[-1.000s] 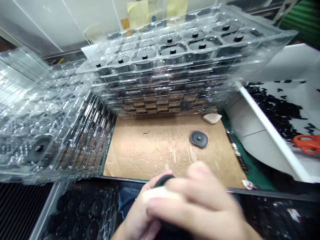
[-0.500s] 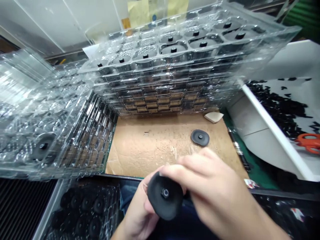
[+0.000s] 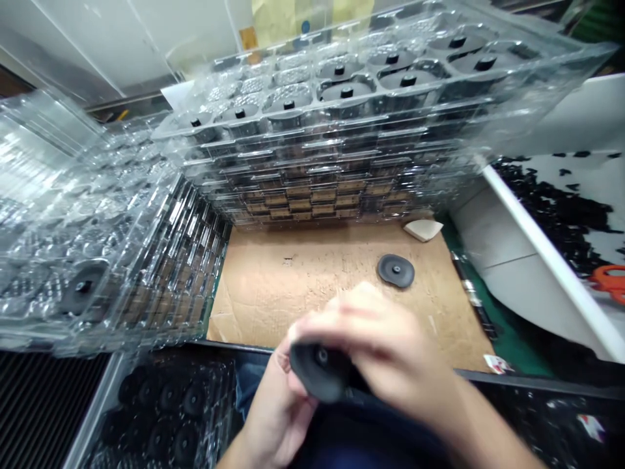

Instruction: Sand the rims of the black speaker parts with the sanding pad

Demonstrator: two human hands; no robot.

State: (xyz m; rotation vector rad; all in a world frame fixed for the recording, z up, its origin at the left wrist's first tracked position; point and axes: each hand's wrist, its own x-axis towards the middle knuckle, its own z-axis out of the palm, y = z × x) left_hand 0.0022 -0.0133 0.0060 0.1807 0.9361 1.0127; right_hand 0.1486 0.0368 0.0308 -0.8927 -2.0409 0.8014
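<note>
A black oval disc (image 3: 315,378) with a small metal-looking centre is held low in front of me, its face tilted up. My left hand (image 3: 278,410) grips it from the left and beneath, fingers closed on its edge. Over the disc's upper right side bends my right hand (image 3: 390,345), blurred by motion, its fingers closed on the rim. Part of the disc is hidden under these fingers. A similar dark grey oval disc (image 3: 396,271) with a centre stud lies on the cardboard (image 3: 293,273), beyond my right hand.
Stacked clear plastic trays (image 3: 312,156) stand at the back, discs in the top one. Another tray stack (image 3: 141,260) rises at left. At lower left, a tray (image 3: 215,404) holds several black discs. Right: a white bin (image 3: 532,228) with small black pieces and orange-handled scissors (image 3: 610,281).
My right hand has moved slightly left and bent further over the disc, covering more of it. The disc has tilted, its face now narrower. The camera view has shifted slightly.
</note>
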